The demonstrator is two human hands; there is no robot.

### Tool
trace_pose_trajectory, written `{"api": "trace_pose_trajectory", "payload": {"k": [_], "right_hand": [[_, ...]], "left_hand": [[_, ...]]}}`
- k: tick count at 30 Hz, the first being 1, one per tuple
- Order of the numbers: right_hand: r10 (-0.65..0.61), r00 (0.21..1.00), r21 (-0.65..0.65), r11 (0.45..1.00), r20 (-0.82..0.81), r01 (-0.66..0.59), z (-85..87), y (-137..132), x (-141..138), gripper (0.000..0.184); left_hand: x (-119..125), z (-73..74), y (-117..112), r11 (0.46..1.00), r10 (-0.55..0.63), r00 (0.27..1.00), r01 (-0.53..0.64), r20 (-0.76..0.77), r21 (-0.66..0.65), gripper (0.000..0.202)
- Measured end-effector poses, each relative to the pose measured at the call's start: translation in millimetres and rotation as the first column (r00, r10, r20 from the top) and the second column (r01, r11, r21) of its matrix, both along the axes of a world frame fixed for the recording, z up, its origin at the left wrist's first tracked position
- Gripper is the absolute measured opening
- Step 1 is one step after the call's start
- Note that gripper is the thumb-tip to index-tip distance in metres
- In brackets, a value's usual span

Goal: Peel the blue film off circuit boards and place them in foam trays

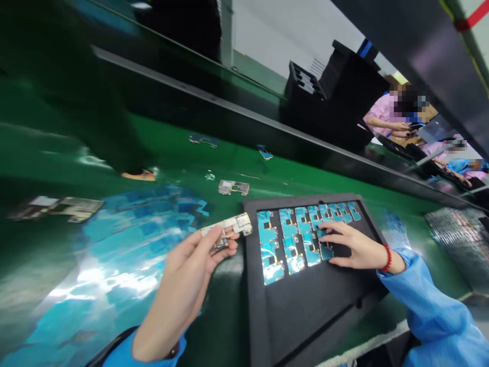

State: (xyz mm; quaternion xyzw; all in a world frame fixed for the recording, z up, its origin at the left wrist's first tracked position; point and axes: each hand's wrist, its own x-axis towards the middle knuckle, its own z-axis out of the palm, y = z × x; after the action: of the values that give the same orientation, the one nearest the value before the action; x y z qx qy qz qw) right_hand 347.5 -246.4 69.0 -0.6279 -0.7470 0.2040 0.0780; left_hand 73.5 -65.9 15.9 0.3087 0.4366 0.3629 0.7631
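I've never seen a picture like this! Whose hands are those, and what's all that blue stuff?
There's no robot here, just a person's two bare hands. The camera sits on that person's head, looking forward and down. The left hand holds a pale circuit board, with tiny electronic parts. The right hand is at a blue-topped board in a black tray, where similar boards sit in rows. On the green surface lie loose boards and a shiny blue spread, too blurred to name surely.

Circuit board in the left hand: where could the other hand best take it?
Probably grip the circuit board by the edges of its right end, coming from the right: that end juts free beyond the left hand.
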Motion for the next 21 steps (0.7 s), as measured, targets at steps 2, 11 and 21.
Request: {"api": "trace_pose_trajectory", "payload": {"k": [2,11,21], "right_hand": [[0.06,0.993,0.002,0.998,-0.098,-0.06,10.5,21.5,1.0,0.038],[-0.473,0.879,0.081,0.88,0.064,0.468,-21.4,272.2,28.7,0.025],[-0.652,0.744,-0.008,0.751,0.148,0.66,-61.3,331.5,41.9,0.017]], "left_hand": [[-1.4,-0.6,-0.1,1.0,-0.014,1.0,0.014,0.014,0.001,0.044],[-3.5,-11.1,0.5,0.996,-0.02,1.0,0.019,0.006,0.081,0.05],[-4.4,-12.6,-1.1,0.982,-0.111,0.994,0.107,0.017,0.153,0.045]]}}
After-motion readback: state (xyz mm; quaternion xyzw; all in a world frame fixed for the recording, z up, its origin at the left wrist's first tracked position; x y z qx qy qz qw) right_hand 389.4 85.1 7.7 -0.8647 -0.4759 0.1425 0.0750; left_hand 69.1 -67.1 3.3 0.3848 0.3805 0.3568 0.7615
